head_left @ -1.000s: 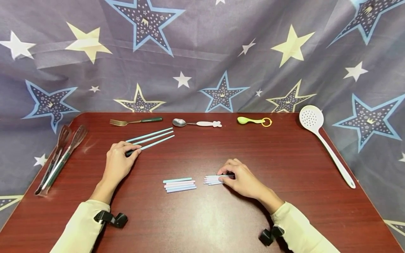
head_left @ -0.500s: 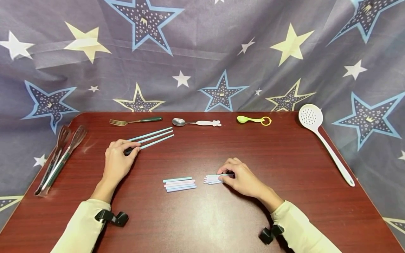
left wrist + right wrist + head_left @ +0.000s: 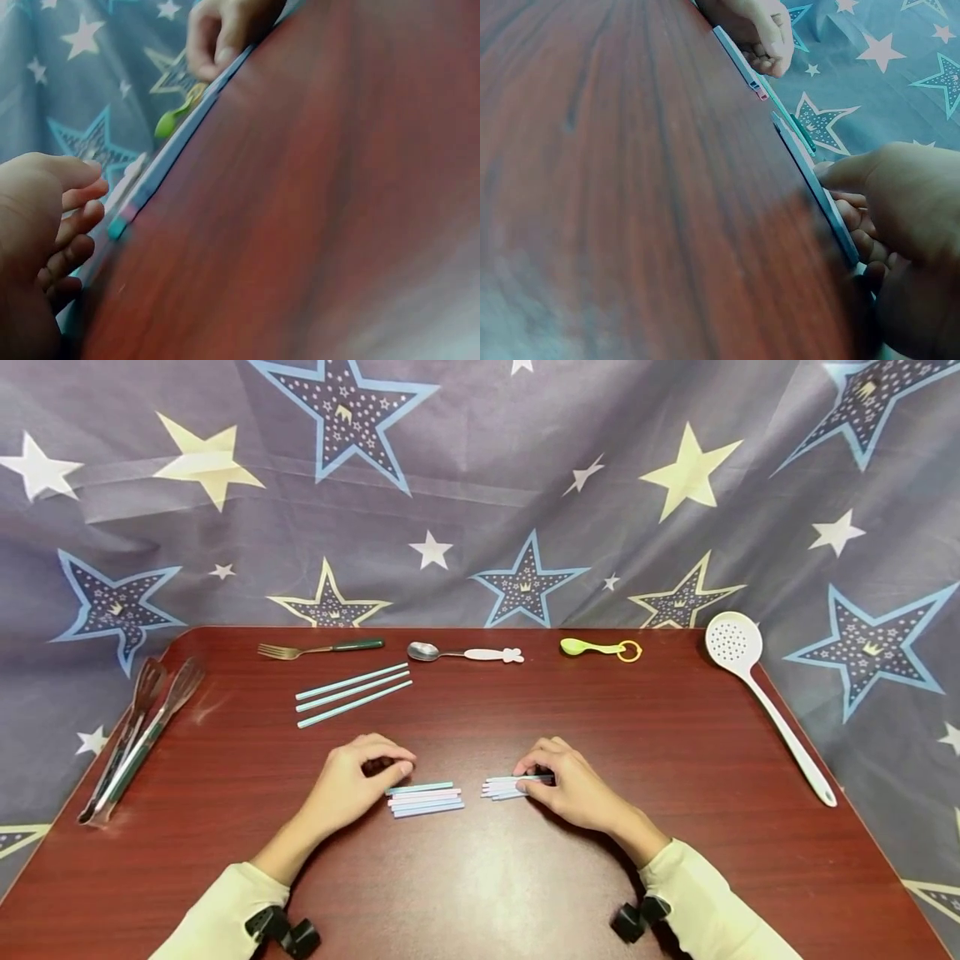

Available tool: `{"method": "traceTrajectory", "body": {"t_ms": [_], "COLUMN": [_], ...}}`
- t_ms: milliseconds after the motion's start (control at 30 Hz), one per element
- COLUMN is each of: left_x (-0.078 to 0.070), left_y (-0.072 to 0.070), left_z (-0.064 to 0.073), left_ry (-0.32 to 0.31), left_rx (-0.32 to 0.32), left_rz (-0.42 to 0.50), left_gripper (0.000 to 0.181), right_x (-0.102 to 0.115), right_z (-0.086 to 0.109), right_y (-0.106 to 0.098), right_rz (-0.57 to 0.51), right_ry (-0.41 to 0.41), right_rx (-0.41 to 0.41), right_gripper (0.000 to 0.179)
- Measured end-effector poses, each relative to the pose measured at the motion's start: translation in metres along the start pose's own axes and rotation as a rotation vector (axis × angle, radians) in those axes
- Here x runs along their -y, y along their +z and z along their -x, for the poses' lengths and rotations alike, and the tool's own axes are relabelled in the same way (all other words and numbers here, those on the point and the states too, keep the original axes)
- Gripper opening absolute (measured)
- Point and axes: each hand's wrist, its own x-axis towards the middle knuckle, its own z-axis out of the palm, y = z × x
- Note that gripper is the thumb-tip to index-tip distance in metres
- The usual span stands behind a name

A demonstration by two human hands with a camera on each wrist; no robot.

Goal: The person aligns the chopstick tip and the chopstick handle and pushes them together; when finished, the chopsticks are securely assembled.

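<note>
My left hand (image 3: 365,781), its fingers loosely bent and holding nothing, hovers at the left end of a group of short pastel straws (image 3: 426,801) in blue, pink and pale violet. In the left wrist view its thumb and fingers (image 3: 86,217) stand apart from the straws. With thumb and fingers, my right hand (image 3: 573,781) grips the right end of a second bunch of short straws (image 3: 501,787). The right wrist view has the thumb (image 3: 847,171) against this bunch; the palm hides its near end. Three long light-blue straws (image 3: 354,693) lie side by side farther back.
Along the table's back edge lie a green-handled fork (image 3: 322,648), a white-handled spoon (image 3: 465,652) and a small yellow-green spoon (image 3: 592,647) with a ring. Metal tongs (image 3: 138,743) lie at the left edge, a white skimmer (image 3: 772,706) at the right. A star-patterned curtain (image 3: 480,468) hangs behind.
My left hand has let go of the long light-blue straws and moved right and nearer to the left group of short straws. The right hand stays at its bunch.
</note>
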Motion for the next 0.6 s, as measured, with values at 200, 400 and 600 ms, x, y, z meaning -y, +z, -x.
{"method": "traceTrajectory", "body": {"t_ms": [200,400,600], "left_x": [-0.010,-0.013,-0.015], "left_y": [0.008,0.008,0.010], "left_z": [0.004,0.007,0.008], "left_ry": [0.049,0.032,0.002], "left_rx": [0.077,0.129,0.116], "left_rz": [-0.034,-0.083,-0.111], "left_gripper": [0.014,0.017,0.014], "right_x": [0.000,-0.001,0.000], "right_z": [0.001,0.002,0.001], "right_y": [-0.001,0.000,0.000], "right_rz": [0.005,0.007,0.005], "right_ry": [0.009,0.007,0.002], "right_rx": [-0.003,-0.003,-0.007], "right_gripper": [0.011,0.011,0.012]}}
